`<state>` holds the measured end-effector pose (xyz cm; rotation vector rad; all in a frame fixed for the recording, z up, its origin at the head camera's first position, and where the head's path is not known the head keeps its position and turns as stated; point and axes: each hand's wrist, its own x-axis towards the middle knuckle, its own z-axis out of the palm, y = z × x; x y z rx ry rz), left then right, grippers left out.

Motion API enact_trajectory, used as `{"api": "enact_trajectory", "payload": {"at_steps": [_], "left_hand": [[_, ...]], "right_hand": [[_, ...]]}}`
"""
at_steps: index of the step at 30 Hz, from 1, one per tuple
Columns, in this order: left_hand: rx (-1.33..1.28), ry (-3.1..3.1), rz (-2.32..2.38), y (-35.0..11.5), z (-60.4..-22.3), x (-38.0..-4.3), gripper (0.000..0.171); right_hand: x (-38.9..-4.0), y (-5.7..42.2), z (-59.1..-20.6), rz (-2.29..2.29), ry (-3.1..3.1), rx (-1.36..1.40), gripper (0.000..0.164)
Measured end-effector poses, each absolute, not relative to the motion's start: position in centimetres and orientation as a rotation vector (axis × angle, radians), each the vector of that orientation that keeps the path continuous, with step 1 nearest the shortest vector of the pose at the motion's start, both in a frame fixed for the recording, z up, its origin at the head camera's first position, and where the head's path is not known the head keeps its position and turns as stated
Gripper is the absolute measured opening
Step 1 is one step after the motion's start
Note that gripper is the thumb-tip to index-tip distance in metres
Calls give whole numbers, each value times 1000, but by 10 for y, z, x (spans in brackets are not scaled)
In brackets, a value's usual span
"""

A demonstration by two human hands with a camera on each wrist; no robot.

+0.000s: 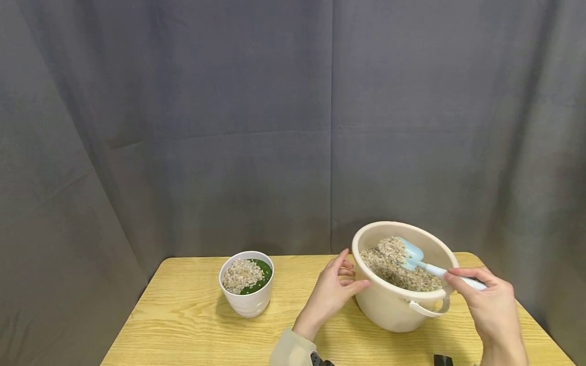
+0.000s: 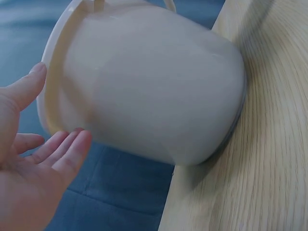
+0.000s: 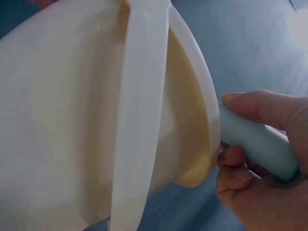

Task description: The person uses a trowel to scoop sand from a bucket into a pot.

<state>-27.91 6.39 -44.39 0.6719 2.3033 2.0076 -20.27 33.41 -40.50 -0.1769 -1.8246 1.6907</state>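
A cream bucket [image 1: 389, 307] holds tan gravel [image 1: 382, 264] and leans slightly on the table. In the head view my right hand [image 1: 492, 302] grips the handle of a light blue trowel [image 1: 412, 252], whose blade carries a heap of gravel inside the bucket. The right wrist view shows the fingers and thumb round the trowel handle [image 3: 255, 139], beside the rim. With fingers spread and loosely bent, my left hand [image 1: 331, 287] is at the bucket's left side. Its thumb [image 2: 31, 84] is at the rim in the left wrist view. The trowel's blade tip is hidden by gravel.
To the left on the wooden table [image 1: 174, 315] stands a white pot [image 1: 249, 303] with pale gravel over part of a green surface. The bucket's white carrying handle [image 1: 428, 309] hangs at its front. A black object [image 1: 442, 360] lies at the near edge. Grey curtains [image 1: 256, 127] hang behind.
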Motion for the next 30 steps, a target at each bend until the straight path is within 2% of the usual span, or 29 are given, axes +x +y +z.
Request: {"api": "enact_trajectory", "payload": {"at_steps": [7, 16, 30], "left_hand": [[734, 2399, 1991, 34, -449, -271, 80], [766, 2586, 1990, -28, -445, -259, 71], [439, 2887, 1885, -115, -436, -260, 72]], "right_hand": [[-200, 324, -400, 1661, -1837, -231, 11], [-196, 310, -390, 1568, -1866, -335, 14], [-194, 302, -386, 1514, -1901, -407, 14]]}}
